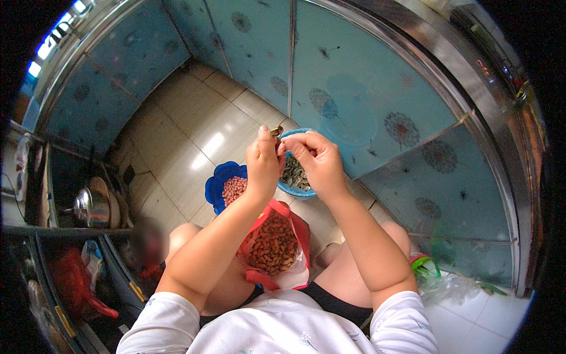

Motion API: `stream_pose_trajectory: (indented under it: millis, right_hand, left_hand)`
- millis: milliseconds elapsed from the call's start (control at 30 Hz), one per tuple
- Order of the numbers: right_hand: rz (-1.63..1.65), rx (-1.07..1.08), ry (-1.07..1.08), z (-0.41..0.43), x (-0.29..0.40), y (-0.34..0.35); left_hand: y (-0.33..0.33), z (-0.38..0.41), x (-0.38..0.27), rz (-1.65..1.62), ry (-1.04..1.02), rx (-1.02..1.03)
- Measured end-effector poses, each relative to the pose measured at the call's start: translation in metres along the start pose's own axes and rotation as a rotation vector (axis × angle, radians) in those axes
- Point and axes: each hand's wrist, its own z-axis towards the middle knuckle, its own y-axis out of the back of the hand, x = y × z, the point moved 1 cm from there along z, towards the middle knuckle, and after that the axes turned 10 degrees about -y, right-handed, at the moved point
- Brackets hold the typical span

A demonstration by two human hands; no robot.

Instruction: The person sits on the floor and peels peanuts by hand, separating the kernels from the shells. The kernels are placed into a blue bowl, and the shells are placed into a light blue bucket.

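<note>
My left hand (261, 161) grips a small brown piece, which looks like a peanut shell (277, 131), between thumb and fingers. Against its fingertips my right hand (322, 163) brings thumb and forefinger together; whatever is pinched there is too small to tell. Below the right hand stands a light blue basin (295, 191) with what look like peanut shells (294, 172) in it. To the left, a dark blue scalloped bowl (213, 188) holds shelled pink peanuts (233, 189), partly hidden by my left forearm. Between my legs, a red bag (302, 230) gapes over many unshelled peanuts (273, 248).
Blue cabinet panels (353, 88) with dandelion prints rise beyond the tiled floor (177, 119). At left, a metal pot (90, 205) sits in a cabinet above an open drawer with a red plastic bag (73, 278). Clear plastic bags (449, 285) lie at right.
</note>
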Motion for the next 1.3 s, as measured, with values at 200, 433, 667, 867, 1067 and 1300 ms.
stream_pose_trajectory:
  millis: [200,433,667,867,1067,1300]
  right_hand:
    - [-0.321,-0.024,0.254,-0.003,0.011,-0.003]
    - [0.627,0.218,-0.303,0.005,-0.006,0.008]
    - [0.91,0.232,-0.447,0.008,-0.006,0.013]
    - [0.17,0.104,-0.168,0.006,-0.009,0.014]
    - [-0.348,-0.002,0.119,0.003,-0.001,0.003]
    - [-0.192,0.101,-0.01,0.008,-0.024,0.007]
  left_hand:
    - [0.004,0.002,0.005,0.053,0.045,-0.055]
    - [0.0,0.001,0.005,0.028,0.02,0.025]
    - [0.004,0.003,0.01,0.032,0.088,0.083]
    - [0.001,0.002,0.011,0.139,0.124,0.13]
    - [0.006,0.004,0.023,0.21,0.064,0.155]
    - [0.002,0.006,0.021,0.071,0.349,0.157]
